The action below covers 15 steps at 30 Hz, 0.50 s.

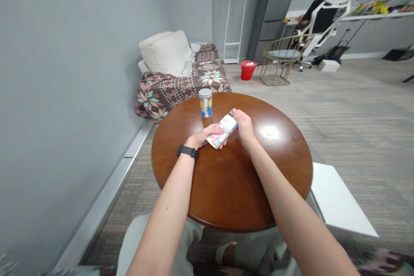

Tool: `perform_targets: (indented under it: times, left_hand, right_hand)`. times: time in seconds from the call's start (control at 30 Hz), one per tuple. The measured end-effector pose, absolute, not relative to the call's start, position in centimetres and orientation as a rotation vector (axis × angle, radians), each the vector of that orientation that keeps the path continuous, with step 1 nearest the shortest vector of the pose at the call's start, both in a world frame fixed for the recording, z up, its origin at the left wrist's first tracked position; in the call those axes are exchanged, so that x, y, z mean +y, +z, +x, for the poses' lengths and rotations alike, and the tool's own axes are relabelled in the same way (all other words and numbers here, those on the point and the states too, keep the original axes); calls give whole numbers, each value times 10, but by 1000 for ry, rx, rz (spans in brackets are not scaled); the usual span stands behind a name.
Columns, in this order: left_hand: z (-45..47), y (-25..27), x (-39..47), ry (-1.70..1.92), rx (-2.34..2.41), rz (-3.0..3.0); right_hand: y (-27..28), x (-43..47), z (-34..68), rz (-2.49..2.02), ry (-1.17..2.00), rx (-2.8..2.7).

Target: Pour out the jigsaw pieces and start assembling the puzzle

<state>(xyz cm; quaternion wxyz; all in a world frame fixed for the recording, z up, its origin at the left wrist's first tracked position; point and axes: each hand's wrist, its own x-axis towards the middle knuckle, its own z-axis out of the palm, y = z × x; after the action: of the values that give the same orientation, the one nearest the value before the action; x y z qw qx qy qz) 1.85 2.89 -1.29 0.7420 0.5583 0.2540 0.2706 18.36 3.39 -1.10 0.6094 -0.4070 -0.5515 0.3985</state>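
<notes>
A slim, can-like container (227, 125) with white, pink and blue print lies slanted between my two hands, above the round table (233, 198). Around its lower end, my left hand (209, 133) is closed, thumb across the printed side; a black band is on that wrist. At the upper, dark end my right hand (243, 124) is closed too, with its fingers partly hidden behind the container. Just beyond my hands, a blue and yellow can (206, 104) with a silver lid stands upright on the table.
A patterned cloth covers the sofa (194, 82) behind the table, with a white cushion (166, 54) on it. Farther back are a red bin (247, 71), a gold wire chair (281, 54) and a person (310, 13) by a white office chair. A white box-like surface (339, 200) stands at right.
</notes>
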Motion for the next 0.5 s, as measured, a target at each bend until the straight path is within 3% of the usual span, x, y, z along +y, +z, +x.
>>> perform_targets:
  times: [0.5]
  left_hand:
    - [12, -12, 18, 533, 511, 1199]
  right_hand:
    - [-2, 18, 176, -990, 924, -1362]
